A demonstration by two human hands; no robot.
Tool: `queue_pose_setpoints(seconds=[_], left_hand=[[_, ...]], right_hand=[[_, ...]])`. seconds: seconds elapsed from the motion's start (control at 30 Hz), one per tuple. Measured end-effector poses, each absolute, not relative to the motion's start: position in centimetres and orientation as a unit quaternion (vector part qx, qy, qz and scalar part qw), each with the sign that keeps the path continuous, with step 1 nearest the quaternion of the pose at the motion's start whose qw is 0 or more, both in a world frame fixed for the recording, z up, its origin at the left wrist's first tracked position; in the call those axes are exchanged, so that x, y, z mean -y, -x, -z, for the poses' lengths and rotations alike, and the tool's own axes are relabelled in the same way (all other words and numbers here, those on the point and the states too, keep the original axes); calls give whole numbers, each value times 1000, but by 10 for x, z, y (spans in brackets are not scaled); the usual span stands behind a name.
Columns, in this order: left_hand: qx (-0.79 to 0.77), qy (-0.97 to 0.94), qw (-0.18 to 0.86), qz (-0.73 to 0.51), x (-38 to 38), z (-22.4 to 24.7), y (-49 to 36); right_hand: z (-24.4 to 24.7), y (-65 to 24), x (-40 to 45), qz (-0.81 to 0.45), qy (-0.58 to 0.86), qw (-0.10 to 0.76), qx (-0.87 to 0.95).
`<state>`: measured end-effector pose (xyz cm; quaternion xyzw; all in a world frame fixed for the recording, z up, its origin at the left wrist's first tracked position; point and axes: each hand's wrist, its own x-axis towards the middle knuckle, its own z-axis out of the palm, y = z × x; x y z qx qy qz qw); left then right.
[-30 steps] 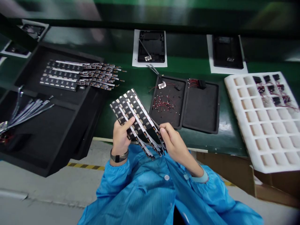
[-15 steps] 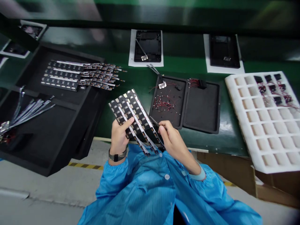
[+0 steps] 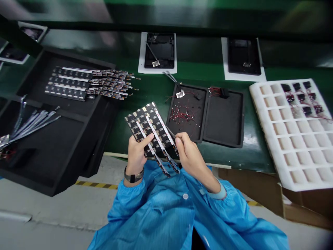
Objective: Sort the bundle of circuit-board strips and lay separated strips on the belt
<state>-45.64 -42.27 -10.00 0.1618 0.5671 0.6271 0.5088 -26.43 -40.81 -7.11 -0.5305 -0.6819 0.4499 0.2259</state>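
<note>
My left hand [image 3: 137, 154] grips a panel of flexible circuit strips [image 3: 140, 121] by its near left side, thumb on top. White strips run along the panel, and their narrow tails hang over its near edge before my blue coat. My right hand [image 3: 191, 152] is closed at the panel's right edge, pinching slim dark tweezers [image 3: 170, 133]. The tweezers' tip lies against or beside the outermost strip; I cannot tell whether it grips it. Beyond my right hand is a black tray [image 3: 186, 130] with small red-wired parts [image 3: 182, 115].
A second black tray [image 3: 223, 121] adjoins the first. White foam with pockets [image 3: 296, 126] stands at right, with several wired parts in it. Black bins [image 3: 88, 139] at left carry more circuit panels [image 3: 69, 83] and ribbon cables [image 3: 39, 121]. Black device housings [image 3: 166, 52] lie on white sheets behind.
My left hand and the panel have moved a little right and slightly nearer to me. My right hand stays at the panel's right edge, its fingers closer to the strip. The view has shifted slightly.
</note>
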Motion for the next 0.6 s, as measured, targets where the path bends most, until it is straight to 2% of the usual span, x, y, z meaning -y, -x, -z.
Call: queue_pose_setpoints(seconds=[0.17,0.33,0.47,0.6], left_hand=[[-576,-131,507,-628,423,97,458],[-579,-122,502,-630,420,101,462],[-573,-112,524,-620,418,106,465],[-584,-124,508,-620,417,106,469]], right_hand=[[71,264,407,-454,519,234,686],[74,265,406,-538,467,287,640],[78,265,406,-618,436,298,583],[84,265,403,-621,449,294,572]])
